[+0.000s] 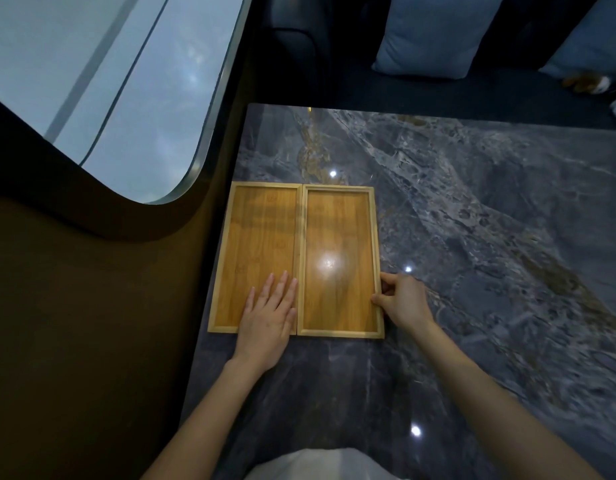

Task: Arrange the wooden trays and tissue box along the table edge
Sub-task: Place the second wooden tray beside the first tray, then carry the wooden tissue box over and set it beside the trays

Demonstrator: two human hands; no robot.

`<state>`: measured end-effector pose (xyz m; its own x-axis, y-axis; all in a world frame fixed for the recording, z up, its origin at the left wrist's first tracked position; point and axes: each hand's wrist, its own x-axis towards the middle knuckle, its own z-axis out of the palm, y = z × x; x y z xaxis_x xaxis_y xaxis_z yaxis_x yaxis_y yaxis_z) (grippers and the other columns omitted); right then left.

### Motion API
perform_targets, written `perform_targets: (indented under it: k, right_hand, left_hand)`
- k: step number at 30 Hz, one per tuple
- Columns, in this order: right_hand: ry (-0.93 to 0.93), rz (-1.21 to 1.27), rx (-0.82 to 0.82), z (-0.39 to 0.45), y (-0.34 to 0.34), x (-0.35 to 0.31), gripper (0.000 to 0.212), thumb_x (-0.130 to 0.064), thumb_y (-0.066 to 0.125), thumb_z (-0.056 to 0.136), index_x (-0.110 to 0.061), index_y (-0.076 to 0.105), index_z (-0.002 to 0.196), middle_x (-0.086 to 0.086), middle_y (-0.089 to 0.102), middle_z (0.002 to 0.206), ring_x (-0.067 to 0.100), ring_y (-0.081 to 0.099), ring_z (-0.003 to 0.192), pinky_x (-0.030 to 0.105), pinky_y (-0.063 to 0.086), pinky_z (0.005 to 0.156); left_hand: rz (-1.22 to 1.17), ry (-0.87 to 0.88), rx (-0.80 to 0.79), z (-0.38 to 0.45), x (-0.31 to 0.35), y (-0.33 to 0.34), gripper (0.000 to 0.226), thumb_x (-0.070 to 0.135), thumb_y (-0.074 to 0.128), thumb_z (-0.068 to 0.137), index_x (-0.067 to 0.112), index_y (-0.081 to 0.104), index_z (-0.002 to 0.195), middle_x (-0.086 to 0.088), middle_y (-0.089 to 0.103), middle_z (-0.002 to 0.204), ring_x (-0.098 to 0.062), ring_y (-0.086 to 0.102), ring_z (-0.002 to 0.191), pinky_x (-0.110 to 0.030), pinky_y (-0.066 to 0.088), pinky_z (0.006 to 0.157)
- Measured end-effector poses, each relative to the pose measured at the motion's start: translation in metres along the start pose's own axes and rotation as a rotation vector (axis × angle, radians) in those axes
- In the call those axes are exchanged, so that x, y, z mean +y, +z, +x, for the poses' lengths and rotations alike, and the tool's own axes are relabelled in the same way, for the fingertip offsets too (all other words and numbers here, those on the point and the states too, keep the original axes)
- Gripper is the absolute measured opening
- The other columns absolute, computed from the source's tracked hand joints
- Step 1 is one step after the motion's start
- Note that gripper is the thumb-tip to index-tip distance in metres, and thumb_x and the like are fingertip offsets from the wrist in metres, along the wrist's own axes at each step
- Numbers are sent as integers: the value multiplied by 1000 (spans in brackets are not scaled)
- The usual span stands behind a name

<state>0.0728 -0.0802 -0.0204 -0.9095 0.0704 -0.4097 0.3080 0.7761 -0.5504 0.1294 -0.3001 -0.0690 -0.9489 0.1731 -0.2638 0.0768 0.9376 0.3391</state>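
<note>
Marble table (472, 237) bears two touching, empty wooden trays (337, 237).

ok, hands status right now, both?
Left hand: open, flat in the left wooden tray.
Right hand: closed, pinching the right wooden tray at its outer rim.

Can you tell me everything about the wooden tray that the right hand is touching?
The right tray is a long, shallow rectangle of honey-brown wood with a paler raised rim all round. It is empty, and a lamp glare shines on its floor. It lies flat on the dark marble table, lengthwise away from the person, its long side pressed against the left tray. The right hand holds its outer rim near the close corner, fingertips on the edge.
</note>
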Motion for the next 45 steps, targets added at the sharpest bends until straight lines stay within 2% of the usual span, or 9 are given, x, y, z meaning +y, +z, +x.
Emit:
perform_targets:
  k: [8, 12, 15, 18, 24, 34, 36, 40, 45]
  right_hand:
    - [12, -17, 35, -4, 5, 1, 33, -6, 64, 81, -5, 64, 113, 8, 64, 87, 17, 57, 80, 33, 48, 82]
    - [25, 37, -1, -2, 3, 5, 31, -9, 65, 80, -9, 66, 111, 6, 66, 84, 21, 63, 80, 37, 53, 84]
    - [159, 266, -59, 1, -5, 8, 29, -17, 57, 87, -7, 65, 113, 11, 68, 85, 33, 66, 85, 46, 57, 76]
    - [304, 556, -140, 4, -14, 16, 29, -17, 45, 94, -1, 60, 113, 8, 61, 80, 24, 58, 77, 32, 46, 56]
    - [217, 665, -153, -12, -65, 56, 18, -14, 48, 93, -7, 64, 90, 9, 61, 80, 10, 59, 58, 24, 42, 53]
    - [217, 815, 223, -67, -201, 199, 19, -10, 44, 94, -5, 62, 97, 4, 60, 69, 2, 58, 48, 16, 45, 47]
    - [233, 840, 330, -77, -228, 231, 17, -9, 45, 93, -4, 61, 97, 5, 59, 69, 9, 58, 54, 21, 45, 51]
    - [276, 852, 556, -89, -276, 301, 14, -7, 44, 93, -10, 58, 97, 3, 59, 67, -2, 57, 43, 13, 44, 43]
    - [369, 851, 737, -102, -322, 374, 16, -8, 47, 91, -10, 59, 101, 3, 58, 67, 2, 58, 49, 18, 47, 49]
  left_hand:
    - [40, -20, -49, 1, 4, -4, 59, 48, -9, 80, 30, -14, 136, 10, -12, 150, -12, -15, 140, -36, -9, 112]
    - [74, -61, -133, 2, 11, -16, 55, 38, 17, 97, 25, -4, 145, 5, -5, 158, -17, -6, 146, -40, 1, 119]
    - [72, -127, -195, 9, 25, -31, 55, 33, 29, 97, 19, 11, 147, -1, 9, 159, -19, 7, 146, -44, 12, 118]
    - [26, -145, -180, 18, 53, -51, 42, 33, 35, 95, 14, 44, 131, -7, 47, 140, -23, 43, 128, -40, 39, 105]
    - [-16, -37, -238, 40, 128, -62, 39, 34, 40, 91, 7, 61, 109, -17, 65, 115, -33, 61, 104, -39, 50, 84]
    - [-120, 137, -406, 74, 317, -35, 37, 39, 42, 91, 15, 61, 113, -11, 64, 119, -30, 57, 112, -45, 43, 100]
    - [-178, 176, -416, 78, 358, -29, 36, 35, 41, 93, 12, 62, 110, -14, 66, 112, -31, 58, 107, -43, 47, 93]
    - [-235, 271, -383, 89, 438, -11, 31, 27, 41, 94, 6, 57, 77, -24, 65, 90, -36, 60, 97, -37, 41, 75]
    - [-342, 301, -380, 101, 528, 19, 30, 23, 45, 93, 4, 65, 104, -20, 68, 108, -29, 60, 107, -30, 38, 83]
